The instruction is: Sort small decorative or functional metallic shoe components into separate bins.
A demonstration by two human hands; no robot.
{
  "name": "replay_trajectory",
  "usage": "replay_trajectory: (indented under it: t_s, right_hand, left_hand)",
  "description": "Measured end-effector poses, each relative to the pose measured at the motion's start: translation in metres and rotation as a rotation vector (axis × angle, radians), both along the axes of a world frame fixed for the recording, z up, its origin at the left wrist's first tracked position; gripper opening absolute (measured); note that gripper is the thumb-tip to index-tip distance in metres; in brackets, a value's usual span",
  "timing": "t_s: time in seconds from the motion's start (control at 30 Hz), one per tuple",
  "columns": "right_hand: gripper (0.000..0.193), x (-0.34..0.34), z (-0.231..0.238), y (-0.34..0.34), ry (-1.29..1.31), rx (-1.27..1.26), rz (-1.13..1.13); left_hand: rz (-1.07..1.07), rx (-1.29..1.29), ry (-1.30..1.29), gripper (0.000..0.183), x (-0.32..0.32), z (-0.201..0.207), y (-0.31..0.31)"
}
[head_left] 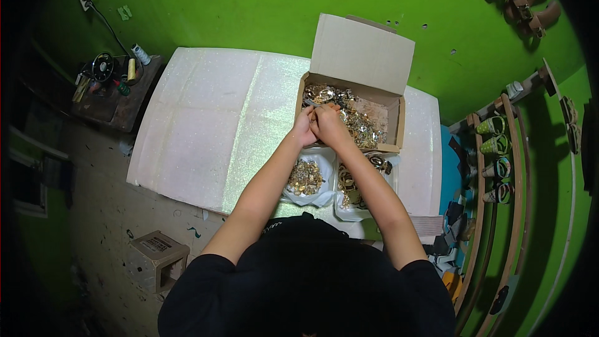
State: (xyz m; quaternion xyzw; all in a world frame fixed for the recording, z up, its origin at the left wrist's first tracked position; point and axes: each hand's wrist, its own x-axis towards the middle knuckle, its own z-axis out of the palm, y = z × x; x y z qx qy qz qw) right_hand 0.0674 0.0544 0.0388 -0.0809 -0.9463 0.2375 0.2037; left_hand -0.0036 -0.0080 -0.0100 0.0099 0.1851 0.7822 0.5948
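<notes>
We have both hands together over the near edge of the open cardboard box (349, 97); left hand (305, 130) and right hand (329, 123) touch, fingers pinched on a small gold metal fitting (319, 107), though the exact grip is too small to read. The heap of gold fittings (359, 123) looks hard, smooth and slippery, light singly, apt to tangle; best pinched by an edge. Two white bags (324, 165) of similar pieces lie nearer us on the glittery sheet (206, 118).
</notes>
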Motion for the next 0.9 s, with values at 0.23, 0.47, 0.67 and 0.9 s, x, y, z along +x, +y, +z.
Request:
replay_trajectory:
  t_s: [0.23, 0.47, 0.67, 0.9]
  right_hand:
    - [0.015, 0.008, 0.012, 0.008, 0.059, -0.417, -0.087]
    - [0.011, 0.024, -0.003, 0.02, -0.074, -1.347, -0.094]
    - [0.006, 0.055, 0.008, -0.014, -0.44, -1.339, 0.159]
    - [0.01, 0.067, -0.007, -0.025, -0.505, -0.801, 0.114]
  left_hand:
    - [0.016, -0.03, -0.107, 0.045, -0.006, -0.021, 0.005]
    - [-0.045, 0.063, 0.007, 0.049, 0.003, 0.001, 0.004]
    - [0.038, 0.088, -0.147, 0.051, 0.001, 0.012, -0.005]
    - [0.044, 0.088, -0.158, 0.049, 0.002, 0.014, -0.003]
